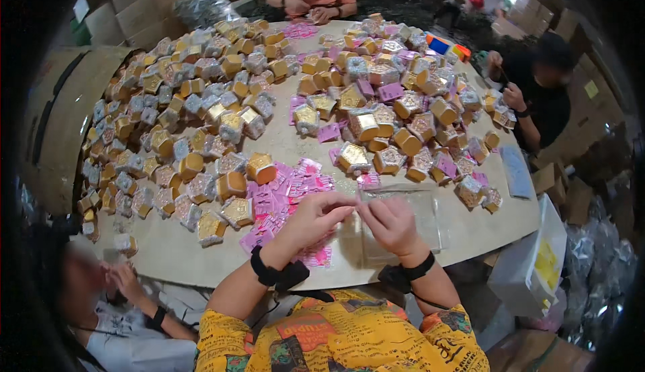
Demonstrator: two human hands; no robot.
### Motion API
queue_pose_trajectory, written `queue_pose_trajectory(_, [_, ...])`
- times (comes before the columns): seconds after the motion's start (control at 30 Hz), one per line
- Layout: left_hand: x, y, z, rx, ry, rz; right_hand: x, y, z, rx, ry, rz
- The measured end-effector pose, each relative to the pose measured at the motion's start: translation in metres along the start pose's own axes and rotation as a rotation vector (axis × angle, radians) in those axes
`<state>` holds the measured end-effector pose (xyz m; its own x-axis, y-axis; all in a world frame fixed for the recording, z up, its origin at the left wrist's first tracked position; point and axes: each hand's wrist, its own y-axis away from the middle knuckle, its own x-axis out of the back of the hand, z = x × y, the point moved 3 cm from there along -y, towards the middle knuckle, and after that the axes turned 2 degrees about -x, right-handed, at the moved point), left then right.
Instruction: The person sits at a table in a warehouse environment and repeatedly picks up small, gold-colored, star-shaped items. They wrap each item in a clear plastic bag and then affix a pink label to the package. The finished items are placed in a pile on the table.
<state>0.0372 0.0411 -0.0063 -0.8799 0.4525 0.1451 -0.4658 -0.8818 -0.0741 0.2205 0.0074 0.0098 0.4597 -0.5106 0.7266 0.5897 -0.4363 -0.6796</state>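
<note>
My left hand [312, 221] and my right hand [395, 224] meet over the near part of the table. Fingertips of both are pinched close together, and whatever is between them is too small to make out. Just left of my left hand and partly under it lies a loose heap of pink printed cards [272, 201]. Beneath my right hand is a shallow clear plastic tray [433, 231]. Beyond my hands sit gold and silver pentagonal boxes [353, 157], the closest within a short reach.
Big piles of the same boxes [191, 164] cover the left and far table [269, 120]. A light blue packet [516, 170] lies at the right edge. A white box [531, 264] stands beside the table at right. Three co-workers sit around: far side, right, and near left.
</note>
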Motion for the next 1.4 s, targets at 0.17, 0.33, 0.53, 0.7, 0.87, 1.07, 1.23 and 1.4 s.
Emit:
queue_pose_trajectory(0.17, [-0.011,-0.001,0.001,0.003,0.028,0.120,-0.008,-0.002,0.001,-0.220,-0.324,0.186])
queue_pose_trajectory(0.33, [-0.012,0.005,0.011,-0.144,-0.157,0.172,-0.033,0.009,-0.004,-0.870,-1.359,0.229])
queue_pose_trajectory(0.53, [-0.014,0.014,0.029,-0.380,-0.489,0.187,-0.045,0.022,-0.011,-1.255,-1.838,0.085])
queue_pose_trajectory(0.7, [-0.014,0.022,0.043,-0.412,-0.613,0.187,-0.045,0.022,-0.014,-1.178,-1.861,0.025])
queue_pose_trajectory(0.87, [-0.012,0.017,0.046,-0.363,-0.592,0.183,-0.046,0.021,-0.014,-1.201,-2.014,0.089])
queue_pose_trajectory(1.07, [-0.017,0.019,0.052,-0.423,-0.673,0.158,-0.043,0.020,-0.016,-1.304,-2.109,0.141])
queue_pose_trajectory(1.23, [-0.009,0.020,0.077,-0.487,-0.897,-0.044,-0.041,0.021,-0.010,-1.182,-1.974,-0.080])
queue_pose_trajectory(1.4, [-0.010,0.020,0.085,-0.615,-1.131,-0.155,-0.041,0.015,-0.009,-1.142,-1.832,-0.294])
